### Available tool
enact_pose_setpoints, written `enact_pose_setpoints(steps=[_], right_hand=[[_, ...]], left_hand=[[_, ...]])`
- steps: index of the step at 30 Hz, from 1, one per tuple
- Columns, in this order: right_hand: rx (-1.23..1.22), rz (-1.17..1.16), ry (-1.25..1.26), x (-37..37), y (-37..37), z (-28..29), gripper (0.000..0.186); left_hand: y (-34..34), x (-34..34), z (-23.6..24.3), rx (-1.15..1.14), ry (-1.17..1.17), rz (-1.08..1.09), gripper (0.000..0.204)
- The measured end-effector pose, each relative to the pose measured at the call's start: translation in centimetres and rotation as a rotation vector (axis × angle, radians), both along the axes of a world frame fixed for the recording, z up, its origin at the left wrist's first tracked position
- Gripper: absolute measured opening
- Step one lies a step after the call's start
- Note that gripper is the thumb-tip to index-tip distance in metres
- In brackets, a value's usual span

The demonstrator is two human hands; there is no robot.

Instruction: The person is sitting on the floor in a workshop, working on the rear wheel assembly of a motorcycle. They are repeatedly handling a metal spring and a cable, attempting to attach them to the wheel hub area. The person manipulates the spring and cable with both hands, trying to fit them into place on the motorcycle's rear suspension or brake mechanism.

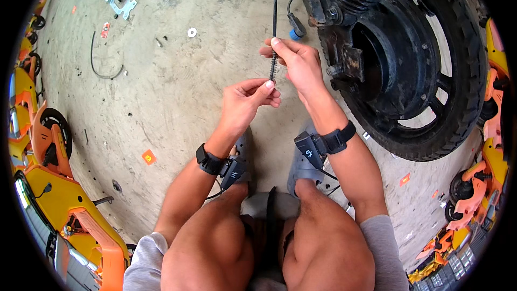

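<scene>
A black cable point(275, 8) hangs down from the top edge, with a small coil spring point(273, 66) around its lower end. My right hand point(299, 64) pinches the cable just above the spring, thumb on top. Below it, my left hand point(246, 102) pinches the bottom end of the spring between thumb and fingers. Close to my right hand stands a black wheel point(412, 70) with a thick tyre and a hub. A rusty metal bracket point(353, 64) sits at the hub's near side.
A connector with a blue tip point(295, 33) lies on the floor by the wheel. At upper left are a metal bracket plate point(119, 0), a washer point(191, 32) and a bent black hose point(102, 75). Yellow and orange scooters point(64, 194) line both sides.
</scene>
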State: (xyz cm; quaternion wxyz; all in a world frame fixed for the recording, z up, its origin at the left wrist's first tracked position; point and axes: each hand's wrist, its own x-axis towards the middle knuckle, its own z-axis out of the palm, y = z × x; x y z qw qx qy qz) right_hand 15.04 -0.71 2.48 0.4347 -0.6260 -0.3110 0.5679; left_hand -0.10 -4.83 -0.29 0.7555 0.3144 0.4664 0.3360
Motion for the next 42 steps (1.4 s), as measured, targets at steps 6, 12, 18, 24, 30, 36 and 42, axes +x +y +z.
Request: enact_pose_setpoints(steps=[6, 12, 18, 24, 30, 36, 42], right_hand=[[0.013, 0.014, 0.166, 0.2, -0.2, -0.7, 0.031], [-0.040, 0.003, 0.372, 0.1, -1.0, -1.6, 0.040], [0.055, 0.038, 0.411, -0.5, -2.8, -2.7, 0.041], [0.179, -0.033, 0.458, -0.6, -3.0, -2.7, 0.032], [0.064, -0.010, 0.475, -0.4, -3.7, -1.6, 0.030], [0.051, 0.008, 0.439, -0.9, -4.7, -0.2, 0.027], [0.108, -0.040, 0.443, -1.6, -5.0, -1.5, 0.028]], left_hand=[[0.1, -0.4, -0.8, -0.055, 0.001, -0.129, 0.027], [0.3, -0.8, -0.6, -0.054, 0.006, -0.192, 0.027], [1.0, -1.4, -0.6, -0.030, 0.106, -0.321, 0.031], [6.7, -1.2, 3.3, 0.289, 0.297, -0.432, 0.059], [11.1, 1.9, 4.9, 0.296, 0.025, -0.305, 0.050], [10.8, 2.7, 4.6, 0.227, 0.067, -0.330, 0.032], [10.5, 2.4, 3.9, 0.202, 0.043, -0.284, 0.028]])
